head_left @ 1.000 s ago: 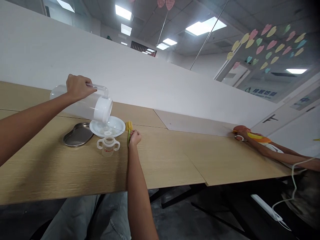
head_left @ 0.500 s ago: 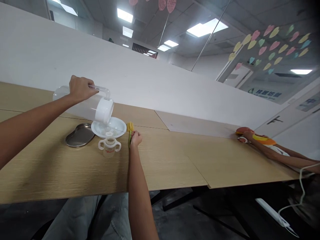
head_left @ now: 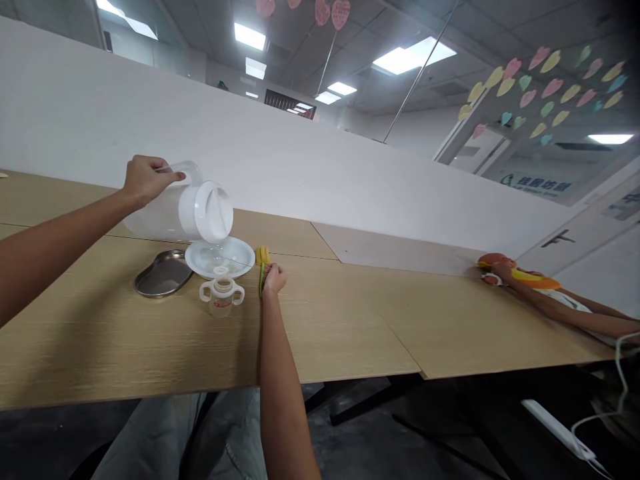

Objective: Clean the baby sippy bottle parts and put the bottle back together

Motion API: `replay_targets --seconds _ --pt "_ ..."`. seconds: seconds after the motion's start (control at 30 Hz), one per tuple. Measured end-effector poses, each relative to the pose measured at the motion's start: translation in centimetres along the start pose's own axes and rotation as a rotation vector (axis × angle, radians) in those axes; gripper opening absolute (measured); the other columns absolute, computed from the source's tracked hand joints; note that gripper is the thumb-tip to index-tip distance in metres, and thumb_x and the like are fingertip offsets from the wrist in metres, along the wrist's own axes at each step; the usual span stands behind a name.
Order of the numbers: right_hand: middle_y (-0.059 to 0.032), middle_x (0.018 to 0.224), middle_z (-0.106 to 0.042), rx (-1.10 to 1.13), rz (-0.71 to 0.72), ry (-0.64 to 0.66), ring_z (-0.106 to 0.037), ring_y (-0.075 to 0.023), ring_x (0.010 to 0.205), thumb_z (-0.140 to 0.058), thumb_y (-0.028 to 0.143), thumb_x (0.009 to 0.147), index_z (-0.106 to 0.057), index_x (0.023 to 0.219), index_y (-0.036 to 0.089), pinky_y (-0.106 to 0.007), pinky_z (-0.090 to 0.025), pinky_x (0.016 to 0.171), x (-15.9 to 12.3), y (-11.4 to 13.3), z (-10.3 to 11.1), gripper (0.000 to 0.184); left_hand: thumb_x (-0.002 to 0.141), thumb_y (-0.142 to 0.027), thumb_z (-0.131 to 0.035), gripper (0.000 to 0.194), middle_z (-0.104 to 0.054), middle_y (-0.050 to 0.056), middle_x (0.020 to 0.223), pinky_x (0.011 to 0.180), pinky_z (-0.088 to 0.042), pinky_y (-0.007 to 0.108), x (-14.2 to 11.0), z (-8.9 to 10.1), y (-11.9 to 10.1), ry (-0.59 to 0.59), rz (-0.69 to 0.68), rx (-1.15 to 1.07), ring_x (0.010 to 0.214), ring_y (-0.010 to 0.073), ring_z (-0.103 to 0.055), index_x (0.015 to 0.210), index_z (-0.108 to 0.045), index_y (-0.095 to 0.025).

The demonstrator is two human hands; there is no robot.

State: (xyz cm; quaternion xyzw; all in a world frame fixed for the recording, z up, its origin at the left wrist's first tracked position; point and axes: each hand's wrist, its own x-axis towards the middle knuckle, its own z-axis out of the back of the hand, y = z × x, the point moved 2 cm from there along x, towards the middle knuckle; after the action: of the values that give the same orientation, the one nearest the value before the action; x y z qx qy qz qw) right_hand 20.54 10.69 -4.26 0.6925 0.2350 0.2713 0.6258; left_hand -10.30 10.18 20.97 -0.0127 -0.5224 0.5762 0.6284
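Note:
My left hand (head_left: 146, 180) is closed round the handle of a clear plastic pitcher (head_left: 159, 220) with a white lid (head_left: 212, 212). The pitcher lies tilted nearly on its side, its lid end above a white bowl (head_left: 241, 252). Something clear shows in the bowl, but I cannot make it out. Beside the bowl, my right hand (head_left: 274, 277) pinches the green handle of a bottle brush (head_left: 263, 256) with a yellow head. A small clear baby bottle (head_left: 221, 304) with two white handles stands open in front of the bowl. A kidney-shaped metal tray (head_left: 163, 273) lies to the left.
A white partition wall (head_left: 280, 167) runs along the table's back edge. To the far right, another person's arms (head_left: 555, 310) reach over the table (head_left: 345, 327) towards orange and yellow objects (head_left: 535, 277). A white power strip (head_left: 557, 427) is below, right.
The pitcher has turned so its lid faces me more, and my left hand has shifted slightly left and down. My right hand keeps its place with the bottle brush.

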Motion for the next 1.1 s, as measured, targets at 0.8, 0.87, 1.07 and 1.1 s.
replay_targets --seconds 0.8,0.87,1.07,1.1 --pt "-0.0002 0.052 -0.062 -0.175 0.017 0.032 -0.057 -0.0169 0.053 -0.042 0.025 0.080 -0.073 0.076 0.016 -0.024 -0.043 0.052 0.0 0.3 0.2 0.033 0.072 -0.032 -0.063 0.033 -0.043 -0.004 0.063 0.075 -0.026 0.027 -3.4 1.1 -6.7 0.202 -0.426 0.021 0.067 0.0039 -0.040 0.065 -0.061 0.000" --pt "-0.0004 0.052 -0.062 -0.175 0.020 0.028 -0.057 -0.0170 0.053 -0.042 0.025 0.080 -0.073 0.075 0.016 -0.025 -0.043 0.053 0.0 0.3 0.2 0.033 0.073 -0.032 -0.062 0.035 -0.045 -0.003 0.067 0.078 -0.026 0.029 -3.4 1.2 -6.8 0.221 -0.399 0.018 0.073 0.0061 -0.045 0.067 -0.061 0.002" --pt "-0.0007 0.052 -0.062 -0.175 0.030 0.029 -0.057 -0.0178 0.053 -0.044 0.025 0.079 -0.072 0.072 0.017 -0.026 -0.043 0.055 0.0 0.3 0.4 0.030 0.072 -0.033 -0.067 0.034 -0.042 -0.003 0.068 0.079 -0.032 0.029 -2.8 1.7 -6.0 0.180 -0.340 -0.001 0.073 0.0064 -0.044 0.066 -0.058 -0.001" --pt "-0.0007 0.052 -0.062 -0.174 0.032 0.029 -0.057 -0.0180 0.053 -0.044 0.026 0.079 -0.072 0.071 0.017 -0.026 -0.043 0.055 0.0 0.3 0.4 0.030 0.072 -0.035 -0.068 0.036 -0.040 -0.003 0.068 0.078 -0.033 0.029 -2.4 2.0 -5.2 0.142 -0.302 -0.022 0.071 0.0058 -0.042 0.064 -0.057 -0.001"
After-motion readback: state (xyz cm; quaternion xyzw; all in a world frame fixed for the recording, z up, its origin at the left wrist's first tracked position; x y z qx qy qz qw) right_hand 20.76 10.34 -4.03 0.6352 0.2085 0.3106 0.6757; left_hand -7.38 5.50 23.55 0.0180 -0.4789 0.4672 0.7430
